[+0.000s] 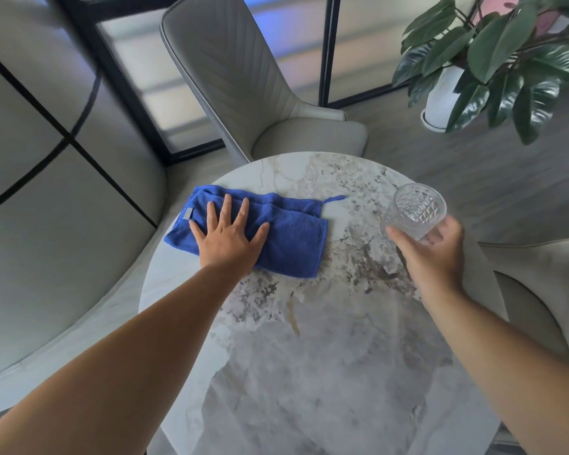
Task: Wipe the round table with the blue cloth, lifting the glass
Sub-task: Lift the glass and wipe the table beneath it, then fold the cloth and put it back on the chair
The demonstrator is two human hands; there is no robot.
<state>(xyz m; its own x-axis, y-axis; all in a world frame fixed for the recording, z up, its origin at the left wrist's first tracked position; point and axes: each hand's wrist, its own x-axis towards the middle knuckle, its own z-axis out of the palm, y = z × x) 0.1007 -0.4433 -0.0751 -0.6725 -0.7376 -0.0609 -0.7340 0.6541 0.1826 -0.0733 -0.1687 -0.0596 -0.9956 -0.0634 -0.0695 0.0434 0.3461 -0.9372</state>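
Note:
The blue cloth (286, 238) lies folded on the far left part of the round marble table (309, 356). My left hand (229, 236) presses flat on the cloth with the fingers spread. At the table's right edge my right hand (432, 254) grips a clear cut-pattern glass (414, 210) from below and holds it up off the surface, tilted so its mouth faces me. The glass looks empty.
A pale upholstered chair (243, 77) stands beyond the table, and another chair (546, 290) at the right. A potted plant (493, 57) in a white pot stands on the floor at the far right. Padded wall panels curve round the left side.

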